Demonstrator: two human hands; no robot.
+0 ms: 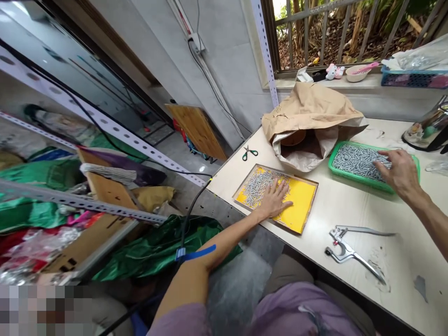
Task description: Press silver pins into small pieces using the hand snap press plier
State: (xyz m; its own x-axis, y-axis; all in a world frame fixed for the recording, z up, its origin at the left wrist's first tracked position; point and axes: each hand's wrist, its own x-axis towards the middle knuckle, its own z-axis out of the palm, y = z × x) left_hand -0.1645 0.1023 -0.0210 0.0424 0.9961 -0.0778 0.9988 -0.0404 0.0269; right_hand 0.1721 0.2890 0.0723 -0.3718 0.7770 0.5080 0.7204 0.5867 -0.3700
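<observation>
My left hand (pixel 273 200) lies flat with fingers spread in a shallow tray (pixel 300 205) that has a yellow bottom. Many small silvery metal pieces (pixel 257 186), like screws or pins, are heaped under and beside its fingers toward the tray's left end. Over on the right, my right hand (pixel 401 172) hovers at or touches a green plastic box (pixel 364 181) filled with similar metal pieces (pixel 357 158). Its fingers are apart and somewhat curled; whether the fingertips touch the pieces I cannot tell.
A crumpled brown paper bag (pixel 315 109) gapes behind the tray. Small scissors (pixel 249 152) lie left of it. Metal hand pliers (pixel 350 252) rest near the table's front edge. A glass kettle (pixel 429 126) stands at far right. A perforated metal rack (pixel 105 126) and bags fill the left.
</observation>
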